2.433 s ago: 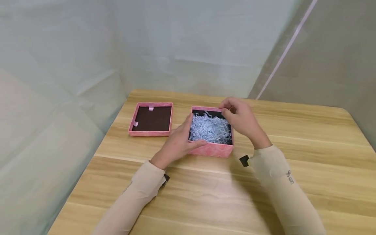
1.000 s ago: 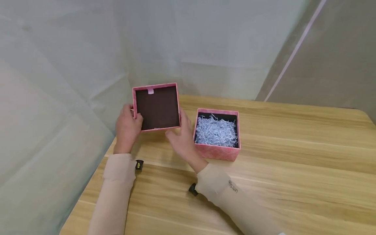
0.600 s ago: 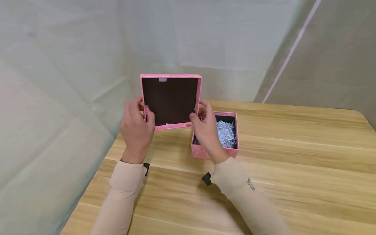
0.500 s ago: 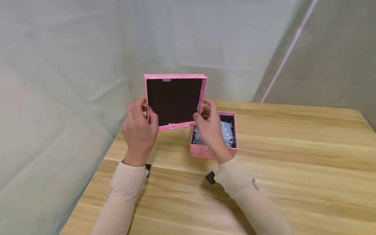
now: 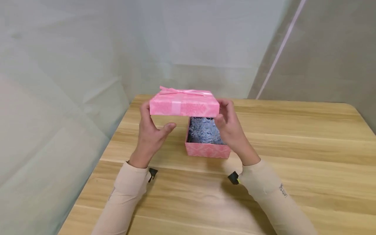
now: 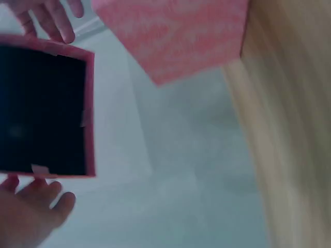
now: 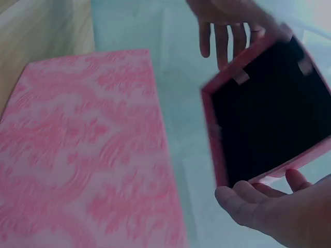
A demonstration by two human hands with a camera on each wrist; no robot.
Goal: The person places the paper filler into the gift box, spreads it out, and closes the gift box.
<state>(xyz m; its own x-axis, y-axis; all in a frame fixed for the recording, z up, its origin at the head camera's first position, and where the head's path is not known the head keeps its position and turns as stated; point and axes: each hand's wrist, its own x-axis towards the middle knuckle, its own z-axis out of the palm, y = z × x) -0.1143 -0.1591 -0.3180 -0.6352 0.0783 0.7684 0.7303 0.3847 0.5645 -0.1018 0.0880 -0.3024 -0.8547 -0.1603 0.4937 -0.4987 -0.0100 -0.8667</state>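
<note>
A pink box lid (image 5: pixel 184 107) with a ribbon bow (image 5: pixel 185 92) on top is held level in the air between both hands. My left hand (image 5: pixel 149 135) grips its left side with the fingers, thumb standing off below the front edge. On the other side my right hand (image 5: pixel 233 130) grips the right side, thumb by the front corner. The lid's dark inside (image 6: pixel 44 108) shows from below in the left wrist view. Under and behind the lid, the pink box base (image 5: pixel 208 150) stands on the table, its top open, holding pale blue shredded paper (image 5: pixel 204 130). The lid hides its back.
The wooden table (image 5: pixel 293 147) reaches past the box on the right and toward the person. Behind it hangs a pale sheet (image 5: pixel 191 39), with another sheet (image 5: pixel 58 114) along the left side. Black wrist cameras (image 5: pixel 234 178) stick out from the sleeves.
First the hands were at the box base; then they picked up the lid from the left. The lid has since tipped over, bow side up, and come rightward, partly over the base.
</note>
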